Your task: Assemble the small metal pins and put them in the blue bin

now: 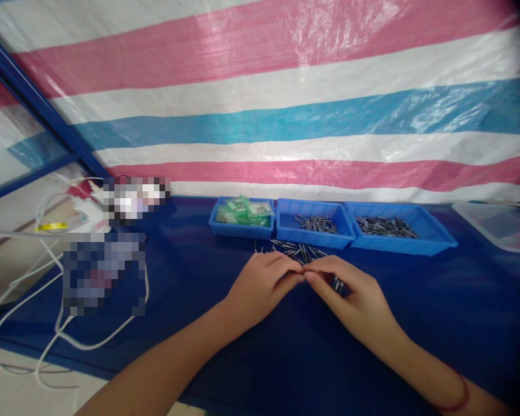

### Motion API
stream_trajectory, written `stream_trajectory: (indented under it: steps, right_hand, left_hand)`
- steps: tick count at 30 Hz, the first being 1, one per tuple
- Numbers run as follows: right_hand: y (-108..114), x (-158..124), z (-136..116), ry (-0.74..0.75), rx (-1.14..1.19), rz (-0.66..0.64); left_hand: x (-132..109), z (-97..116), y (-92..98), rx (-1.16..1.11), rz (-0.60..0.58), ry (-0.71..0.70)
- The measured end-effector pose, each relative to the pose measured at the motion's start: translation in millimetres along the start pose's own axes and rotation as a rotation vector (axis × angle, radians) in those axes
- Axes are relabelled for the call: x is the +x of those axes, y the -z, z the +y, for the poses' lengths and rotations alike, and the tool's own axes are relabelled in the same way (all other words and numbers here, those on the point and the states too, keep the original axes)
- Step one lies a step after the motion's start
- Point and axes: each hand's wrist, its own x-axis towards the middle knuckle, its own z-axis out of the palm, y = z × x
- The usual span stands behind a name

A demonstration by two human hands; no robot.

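Note:
My left hand (262, 283) and my right hand (351, 294) meet fingertip to fingertip on the dark blue table cover (199, 323). Both are pinched closed around small dark metal pins at the point where they touch. A loose heap of the same pins (297, 249) lies just beyond my fingers, in front of the trays. A few pins show under my right hand's fingers.
Three blue trays line the back: the left tray (212, 222) holds green packets, the middle tray (314, 240) and the right tray (433, 242) hold metal pins. White cables (60, 332) trail at the left. A clear lid (498, 225) sits far right. A striped tarp hangs behind.

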Motion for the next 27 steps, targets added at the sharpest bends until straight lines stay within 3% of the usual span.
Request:
stream_trajectory:
  steps: [6,13,18,27]
  right_hand:
    - [1.6,0.0,-1.4,-0.056,0.001,-0.043]
    - [4.3,2.7,-3.5,-0.143,0.126,-0.212]
    - [5.5,7.1,-5.8,-0.284,0.338,-0.220]
    - [-1.3,3.1,-2.7,-0.398,0.535,-0.228]
  left_hand:
    - [-0.8,0.7,-0.5,-0.032,0.052,-0.013]
    - [-0.9,1.9,3.1,-0.173,0.098,-0.046]
    - [0.3,3.4,5.3,-0.435,0.110,0.125]
    - [2.2,2.7,-1.3,-0.753,0.128,0.388]
